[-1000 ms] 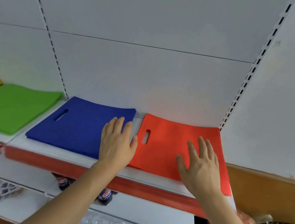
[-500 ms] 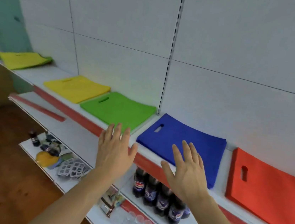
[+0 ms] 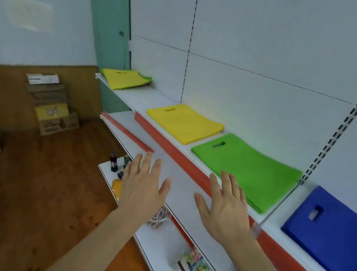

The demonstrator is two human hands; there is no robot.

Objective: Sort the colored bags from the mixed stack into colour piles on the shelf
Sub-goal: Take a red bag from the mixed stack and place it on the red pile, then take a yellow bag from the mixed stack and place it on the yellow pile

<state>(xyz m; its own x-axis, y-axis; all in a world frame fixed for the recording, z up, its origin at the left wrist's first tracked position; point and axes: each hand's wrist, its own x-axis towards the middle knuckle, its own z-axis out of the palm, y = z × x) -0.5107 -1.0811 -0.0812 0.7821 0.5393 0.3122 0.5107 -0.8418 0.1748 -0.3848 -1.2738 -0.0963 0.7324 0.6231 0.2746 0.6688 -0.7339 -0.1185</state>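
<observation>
Along the white shelf [image 3: 141, 99] lie flat piles of bags: a blue pile [image 3: 336, 235] at the right, a green pile [image 3: 250, 169] beside it, a yellow pile [image 3: 184, 122] further left. At the far end sits the mixed stack [image 3: 125, 79], yellow on top with green showing beneath. My left hand [image 3: 144, 189] and my right hand [image 3: 224, 208] hover in front of the shelf edge, palms down, fingers spread, holding nothing. The right hand is just short of the green pile.
A red strip [image 3: 171, 148] runs along the shelf front. Lower shelves [image 3: 164, 241] hold small bottles, packets and a white mesh item. Cardboard boxes [image 3: 50, 106] are stacked on the wooden floor at the left, by a teal door frame.
The view has swung left: the red pile has left the frame and the far mixed stack has come closer. Both hands stay open and have moved left past the blue pile.
</observation>
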